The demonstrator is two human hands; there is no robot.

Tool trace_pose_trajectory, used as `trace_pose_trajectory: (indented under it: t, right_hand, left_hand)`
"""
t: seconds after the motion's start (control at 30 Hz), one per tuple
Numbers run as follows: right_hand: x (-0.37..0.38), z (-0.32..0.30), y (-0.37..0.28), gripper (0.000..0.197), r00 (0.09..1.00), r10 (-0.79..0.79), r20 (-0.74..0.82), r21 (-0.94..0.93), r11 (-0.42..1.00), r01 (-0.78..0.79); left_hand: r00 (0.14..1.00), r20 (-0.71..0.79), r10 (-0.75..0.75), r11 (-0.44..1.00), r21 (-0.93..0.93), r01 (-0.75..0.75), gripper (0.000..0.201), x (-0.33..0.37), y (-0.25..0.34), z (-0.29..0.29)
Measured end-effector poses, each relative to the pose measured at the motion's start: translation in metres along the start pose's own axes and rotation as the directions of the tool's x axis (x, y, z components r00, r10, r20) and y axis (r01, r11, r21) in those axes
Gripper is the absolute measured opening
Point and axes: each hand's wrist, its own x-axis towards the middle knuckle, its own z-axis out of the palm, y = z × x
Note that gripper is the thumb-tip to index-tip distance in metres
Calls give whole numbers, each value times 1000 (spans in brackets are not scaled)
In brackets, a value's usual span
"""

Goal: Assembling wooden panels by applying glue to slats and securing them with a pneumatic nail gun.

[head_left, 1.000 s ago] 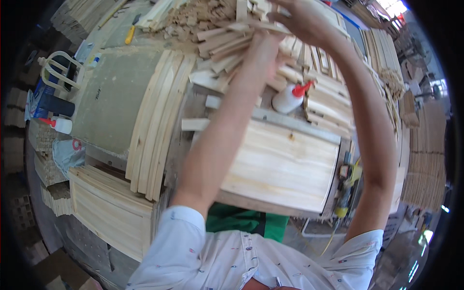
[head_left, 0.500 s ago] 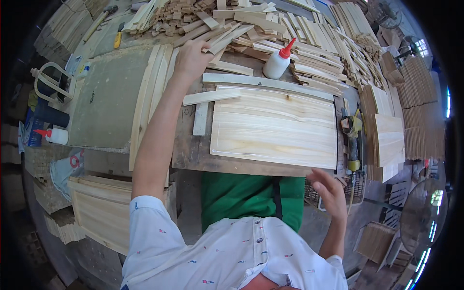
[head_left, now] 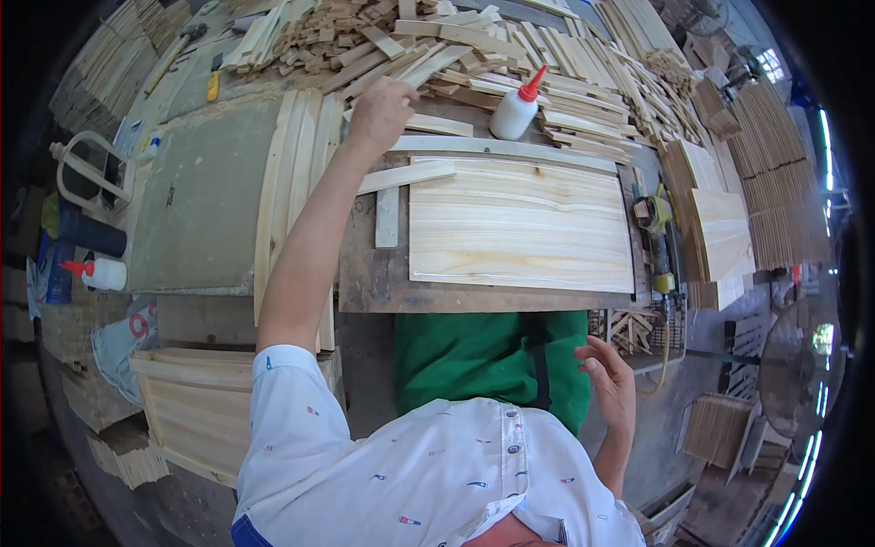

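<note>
My left hand (head_left: 383, 111) reaches over the near edge of a heap of wooden strips (head_left: 351, 41), its fingers curled down. What the fingertips pinch, if anything, is hidden. One strip's end lies close beyond them. My right hand (head_left: 612, 383) hangs beside the green apron (head_left: 474, 365), its fingers loosely bent and apart, with nothing in it. Between the hands, a pale rectangular wooden panel (head_left: 519, 228) lies flat on the bench, a thin whitish line along its edges. A loose wooden strip (head_left: 415, 175) overlaps its far left corner.
A white glue bottle with red nozzle (head_left: 514, 117) stands behind a pale straight bar (head_left: 501, 149). Another glue bottle (head_left: 109, 273) lies at far left. A yellow-green power tool (head_left: 658, 223) sits right of the panel, near stacked boards (head_left: 725, 237). Long boards (head_left: 296, 155) lie under my left forearm.
My left hand has shifted slightly right along the strips, its fingers more curled. My right hand has dropped a little lower, away from the bench edge. The view has tilted slightly.
</note>
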Motion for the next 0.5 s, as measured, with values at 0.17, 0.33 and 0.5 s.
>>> trace_pose_trajectory:
  t: [0.17, 0.33, 0.5]
  right_hand:
    - [11, 3, 10, 43, 1000, 13, 12, 42, 999, -14]
    - [15, 7, 15, 44, 992, 42, 119, 25, 999, -45]
    - [23, 0, 15, 40, 986, -31, 165, 29, 999, 27]
  left_hand:
    - [729, 682, 53, 933, -295, 207, 23, 6, 7, -38]
    - [743, 669, -20, 994, -63, 84, 27, -18, 19, -44]
    - [749, 659, -66, 996, 87, 11, 23, -42, 35, -31]
